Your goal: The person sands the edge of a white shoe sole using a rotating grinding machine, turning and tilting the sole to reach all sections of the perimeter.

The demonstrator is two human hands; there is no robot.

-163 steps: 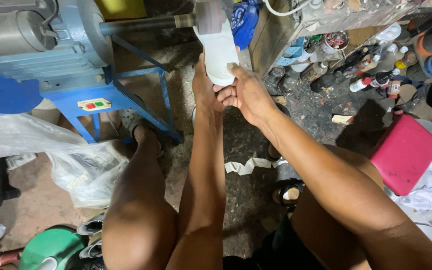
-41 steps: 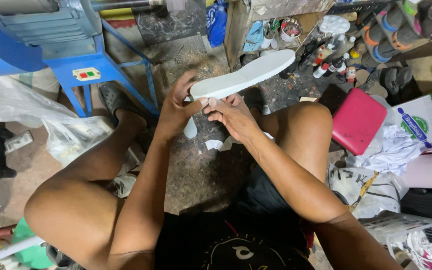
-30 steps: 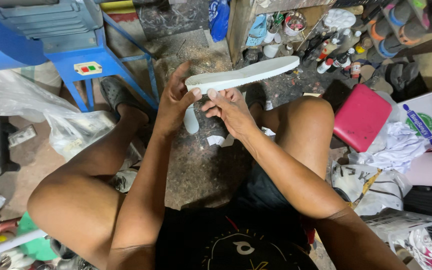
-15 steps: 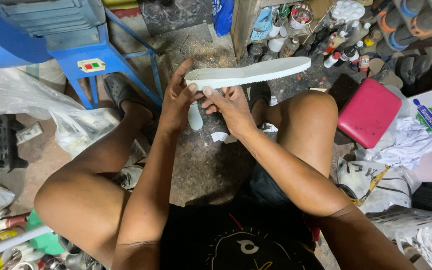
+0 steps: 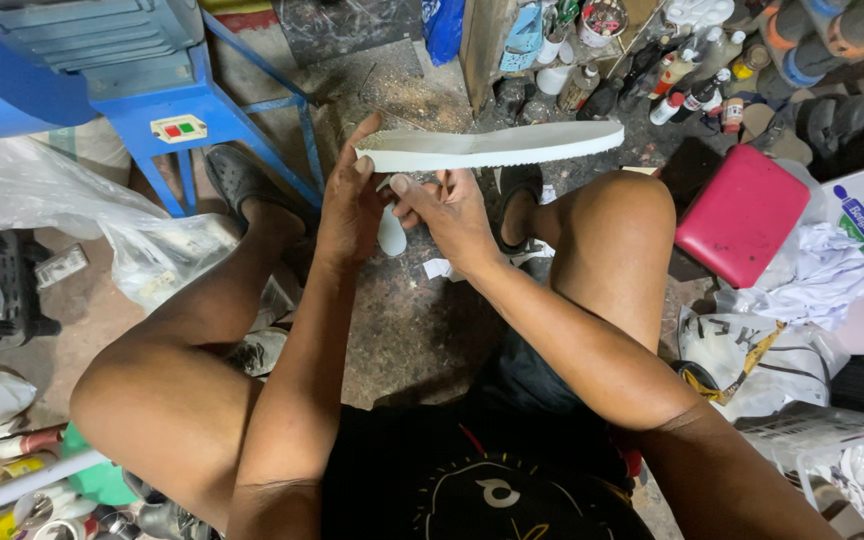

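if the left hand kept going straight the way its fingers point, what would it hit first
The left hand points up the picture, its fingertips already against the near end of the white shoe sole. Past that, the line runs toward the stained floor beside the blue machine stand, though depth is unclear.

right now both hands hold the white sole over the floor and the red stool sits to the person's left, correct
Not quite. The head view shows the red stool on the person's right, beside the right knee, not the left. The rest stands: both hands, left and right, hold the white sole over the floor.
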